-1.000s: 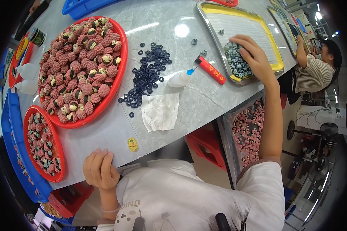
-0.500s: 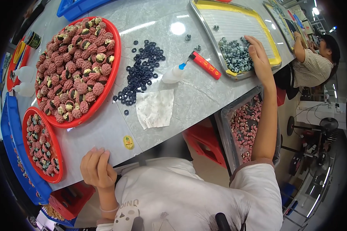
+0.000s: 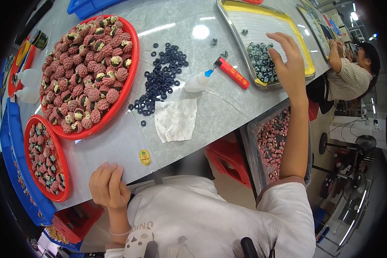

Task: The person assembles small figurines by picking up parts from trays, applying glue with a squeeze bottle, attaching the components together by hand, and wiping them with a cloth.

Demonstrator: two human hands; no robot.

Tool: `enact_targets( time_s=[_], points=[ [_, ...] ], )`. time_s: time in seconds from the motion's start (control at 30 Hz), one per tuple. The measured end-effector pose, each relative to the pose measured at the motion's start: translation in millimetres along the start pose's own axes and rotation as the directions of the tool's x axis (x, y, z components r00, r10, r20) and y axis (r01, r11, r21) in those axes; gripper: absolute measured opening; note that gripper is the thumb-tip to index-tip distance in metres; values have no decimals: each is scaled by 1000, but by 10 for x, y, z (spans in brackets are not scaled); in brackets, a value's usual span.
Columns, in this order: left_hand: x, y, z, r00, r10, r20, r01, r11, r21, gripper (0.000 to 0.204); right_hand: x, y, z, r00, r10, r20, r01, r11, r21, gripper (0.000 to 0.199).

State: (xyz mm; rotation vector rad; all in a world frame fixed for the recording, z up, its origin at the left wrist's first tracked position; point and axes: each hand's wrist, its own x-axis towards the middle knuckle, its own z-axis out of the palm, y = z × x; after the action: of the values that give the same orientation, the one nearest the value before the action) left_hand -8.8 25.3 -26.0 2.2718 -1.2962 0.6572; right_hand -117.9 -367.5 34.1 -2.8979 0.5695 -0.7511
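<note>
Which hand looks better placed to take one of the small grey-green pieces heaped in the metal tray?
Probably the right hand: it is open beside the small grey-green pieces. The left hand lies farther off, curled at the grey table edge.

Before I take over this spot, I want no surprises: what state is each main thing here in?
Right hand: thumb and fingers apart, over the metal tray
Left hand: loosely curled at the table edge
Metal tray: partly filled with dark pieces
Large red tray: heaped with pink pieces
Small red tray: partly filled
Dark blue rings: loose and scattered
Paper: spread out, smudged
Bottle: blue tip fitted
Red stick-shaped item: lying flat
</note>
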Motion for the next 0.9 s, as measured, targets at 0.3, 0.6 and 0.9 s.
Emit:
enact_targets(
  time_s=[0.3,0.6,0.9],
  points=[
    [0,-7,-10,1000,1,0,-1,1000,2,18,299,-460,313,924,-233,305,151,951,270,15],
    [-8,-5,-13,1000,18,-2,-18,1000,-2,16,424,-476,492,925,-335,178,260,902,346,11],
    [-4,-16,4,1000,-1,9,1,999,-33,20,5,199,-97,966,90,244,-155,952,265,12]
  ],
)
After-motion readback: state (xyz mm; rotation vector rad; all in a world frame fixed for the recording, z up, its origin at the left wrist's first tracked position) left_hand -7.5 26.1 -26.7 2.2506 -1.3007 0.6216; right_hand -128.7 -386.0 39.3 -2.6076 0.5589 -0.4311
